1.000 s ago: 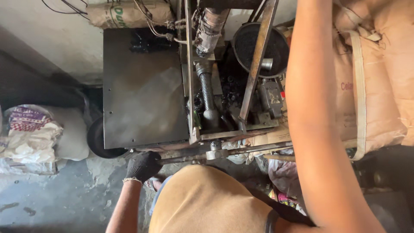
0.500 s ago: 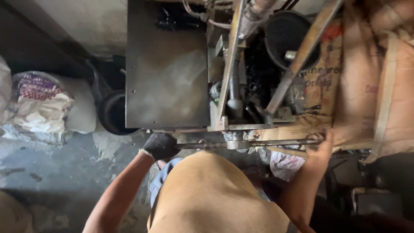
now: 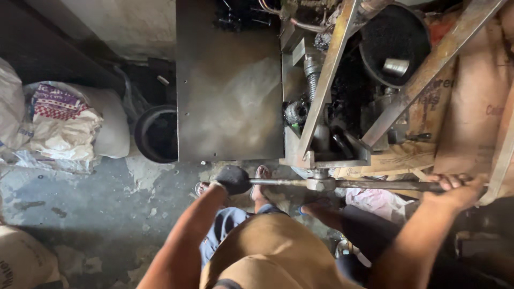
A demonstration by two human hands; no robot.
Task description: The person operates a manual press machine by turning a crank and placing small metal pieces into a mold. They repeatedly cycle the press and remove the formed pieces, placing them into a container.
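Observation:
A long horizontal metal bar (image 3: 369,185) runs across the front of a greasy machine, through a hub (image 3: 319,184) under its frame. My left hand (image 3: 232,179), in a black glove, is closed around the bar's left end. Bare, my right hand (image 3: 455,189) grips the bar near its right end. Both arms reach down from the bottom of the view, and my tan shirt (image 3: 267,256) fills the lower middle. My sandalled feet (image 3: 261,184) show below the bar.
The machine has a flat steel plate (image 3: 230,91), slanted steel frame members (image 3: 326,80), a screw shaft and a black round pan (image 3: 393,43). A black bucket (image 3: 157,134) stands left of it. Filled sacks (image 3: 64,126) lie at left; cardboard (image 3: 471,101) leans at right. The floor is stained concrete.
The view has tilted down and shifted left. My right arm came down from high in front of the camera, and its hand now holds the bar's right end. My left hand stays on the left end.

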